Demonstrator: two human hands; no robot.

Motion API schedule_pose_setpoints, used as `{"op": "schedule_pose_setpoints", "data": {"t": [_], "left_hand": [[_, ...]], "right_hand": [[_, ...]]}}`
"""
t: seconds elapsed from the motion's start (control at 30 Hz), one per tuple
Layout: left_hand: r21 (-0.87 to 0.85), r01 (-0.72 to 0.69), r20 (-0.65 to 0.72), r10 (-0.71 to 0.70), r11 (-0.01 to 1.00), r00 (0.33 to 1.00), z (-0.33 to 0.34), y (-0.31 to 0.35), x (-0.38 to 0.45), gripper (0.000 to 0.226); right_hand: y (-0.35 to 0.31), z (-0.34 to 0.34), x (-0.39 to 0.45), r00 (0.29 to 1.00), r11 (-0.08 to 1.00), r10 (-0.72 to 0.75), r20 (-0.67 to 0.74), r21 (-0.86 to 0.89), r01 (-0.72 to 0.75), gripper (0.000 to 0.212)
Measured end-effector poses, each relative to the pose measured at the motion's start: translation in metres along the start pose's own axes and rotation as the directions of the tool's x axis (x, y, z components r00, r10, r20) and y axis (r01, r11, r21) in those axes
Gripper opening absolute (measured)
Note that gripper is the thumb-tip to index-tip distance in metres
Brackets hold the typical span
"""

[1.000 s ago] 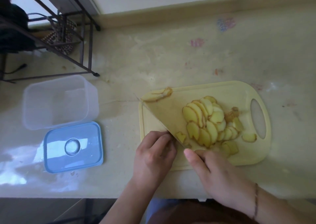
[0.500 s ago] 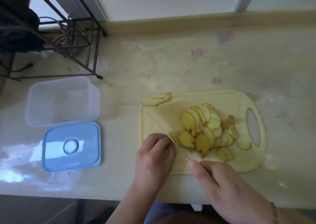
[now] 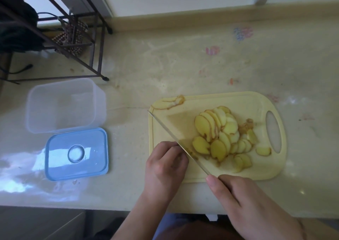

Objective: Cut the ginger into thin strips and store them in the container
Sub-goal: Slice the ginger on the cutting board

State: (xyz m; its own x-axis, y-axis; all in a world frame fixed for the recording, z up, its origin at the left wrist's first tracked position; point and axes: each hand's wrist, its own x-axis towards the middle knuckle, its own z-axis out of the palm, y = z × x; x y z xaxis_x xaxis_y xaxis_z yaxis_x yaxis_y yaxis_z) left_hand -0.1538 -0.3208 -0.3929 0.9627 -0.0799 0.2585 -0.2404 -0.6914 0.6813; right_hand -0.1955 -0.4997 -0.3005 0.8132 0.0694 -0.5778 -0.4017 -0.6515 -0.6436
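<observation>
Your right hand grips the knife, fingers wrapped round its handle; your left hand sits curled against the blade, contents hidden. Ginger slices are piled on the cutting board; the container stands open, well left on the tabletop.

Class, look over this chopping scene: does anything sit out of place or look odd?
One thing: a strip of ginger peel lies on the far left corner of the cutting board, overhanging its rim, apart from the pile of ginger slices. Faint coloured stains mark the counter. Nothing looks spilled.
</observation>
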Motion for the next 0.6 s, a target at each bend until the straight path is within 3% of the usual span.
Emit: {"op": "schedule_pose_setpoints", "data": {"t": [0.33,0.6], "left_hand": [[-0.029,-0.036,0.016,0.037,0.999,0.999,-0.0009,-0.0005,0.0014,0.006],[-0.040,-0.006,0.027,0.007,0.999,1.000,0.0003,0.0006,0.0027,0.011]], "right_hand": [[-0.0072,-0.0007,-0.0037,1.000,0.998,-0.008,-0.017,-0.061,0.007,0.048],[-0.0024,-0.0002,-0.0019,1.000,0.999,-0.024,-0.014,-0.039,0.023,0.056]]}}
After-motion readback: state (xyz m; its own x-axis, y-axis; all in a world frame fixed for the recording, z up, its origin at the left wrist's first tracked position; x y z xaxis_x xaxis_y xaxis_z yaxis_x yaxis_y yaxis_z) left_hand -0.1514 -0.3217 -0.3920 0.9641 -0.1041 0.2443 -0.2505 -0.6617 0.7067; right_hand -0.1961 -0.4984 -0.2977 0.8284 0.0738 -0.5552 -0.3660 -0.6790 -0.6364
